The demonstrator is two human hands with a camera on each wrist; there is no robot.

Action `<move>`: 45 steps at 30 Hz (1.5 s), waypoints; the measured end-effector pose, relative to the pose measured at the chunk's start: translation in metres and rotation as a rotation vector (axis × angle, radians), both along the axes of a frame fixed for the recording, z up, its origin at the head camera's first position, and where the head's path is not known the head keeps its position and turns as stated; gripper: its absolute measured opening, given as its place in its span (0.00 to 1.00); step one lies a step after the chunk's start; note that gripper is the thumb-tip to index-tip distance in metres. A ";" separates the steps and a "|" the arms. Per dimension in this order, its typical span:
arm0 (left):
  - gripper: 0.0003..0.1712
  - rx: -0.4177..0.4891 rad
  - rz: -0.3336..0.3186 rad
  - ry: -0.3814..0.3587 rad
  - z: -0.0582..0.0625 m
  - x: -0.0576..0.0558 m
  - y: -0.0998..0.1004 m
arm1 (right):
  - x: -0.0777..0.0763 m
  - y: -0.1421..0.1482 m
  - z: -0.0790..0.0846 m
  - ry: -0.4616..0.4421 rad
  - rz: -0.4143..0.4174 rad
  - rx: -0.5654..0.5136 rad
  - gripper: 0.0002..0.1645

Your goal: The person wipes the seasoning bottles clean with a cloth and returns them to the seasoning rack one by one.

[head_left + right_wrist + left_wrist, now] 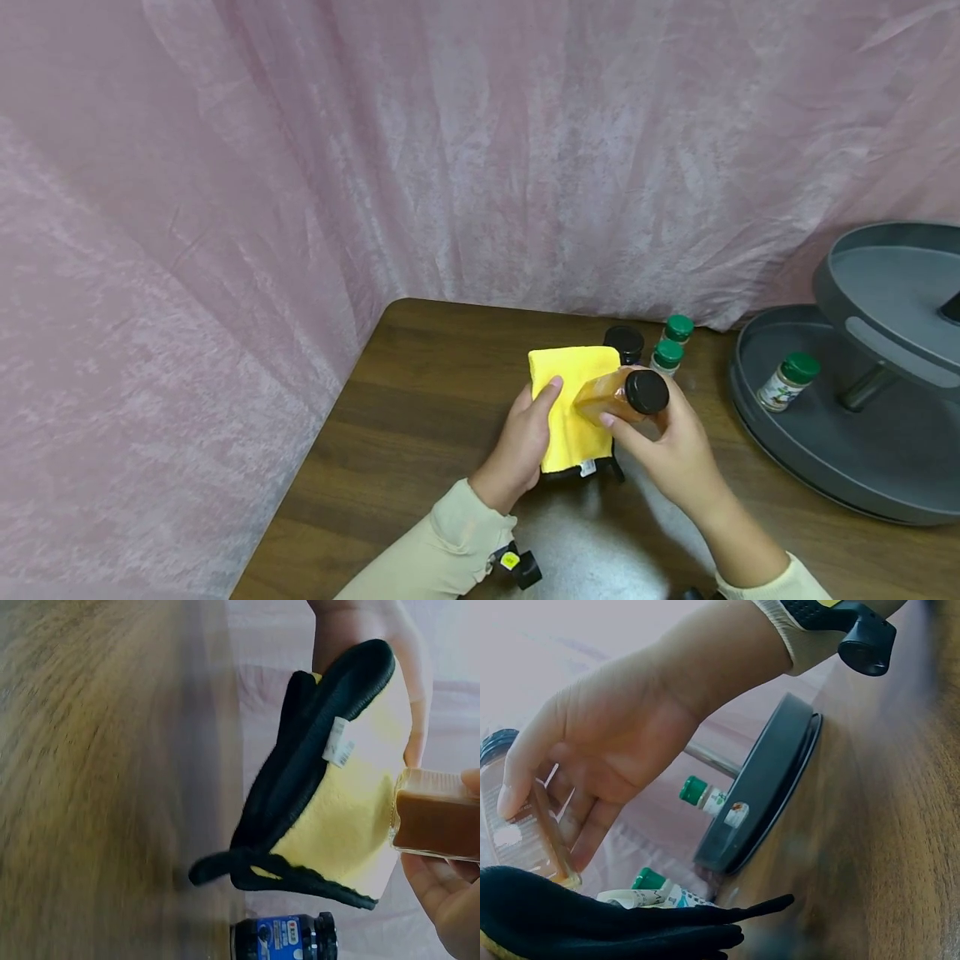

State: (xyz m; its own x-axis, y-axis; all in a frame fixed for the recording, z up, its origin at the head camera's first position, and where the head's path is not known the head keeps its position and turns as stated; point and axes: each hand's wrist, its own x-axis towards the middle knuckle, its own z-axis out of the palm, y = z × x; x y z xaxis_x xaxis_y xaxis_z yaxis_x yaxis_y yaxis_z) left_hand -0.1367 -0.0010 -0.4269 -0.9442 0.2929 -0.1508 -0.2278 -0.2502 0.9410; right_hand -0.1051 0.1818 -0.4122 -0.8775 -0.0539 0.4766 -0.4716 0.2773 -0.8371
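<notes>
By judgement, now at the wiping step: rubbing amber bottle [606, 397] with yellow cloth [576, 367]. Held above counter [420, 392], with base touching cloth. At right hand [684, 450], with fingers curled firmly round bottle body. At left hand [522, 437], with thumb laid over cloth, gripping it; remaining fingers hidden behind, exact spread impossible to tell. Long axis tilted, with black cap [647, 392] pointing up and rightward, base down and leftward. Next, probably: apply light pressure, turn bottle against cloth.

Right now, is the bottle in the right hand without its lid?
No, the head view shows the black lid on the bottle that the right hand holds.
</notes>
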 end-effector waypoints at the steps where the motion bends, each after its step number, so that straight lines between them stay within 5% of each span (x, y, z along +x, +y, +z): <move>1: 0.25 -0.001 -0.001 -0.002 0.000 0.000 0.000 | 0.000 0.001 0.001 0.000 -0.007 0.007 0.39; 14: 0.23 0.004 0.036 -0.042 -0.001 -0.001 -0.002 | 0.004 0.028 0.012 0.009 -0.141 0.031 0.46; 30: 0.24 -0.007 0.051 -0.039 -0.002 -0.005 -0.005 | 0.008 0.059 0.018 -0.059 -0.350 0.065 0.44; 45: 0.24 0.004 0.049 -0.031 -0.001 -0.010 -0.007 | 0.008 0.094 0.011 -0.031 -0.456 0.086 0.45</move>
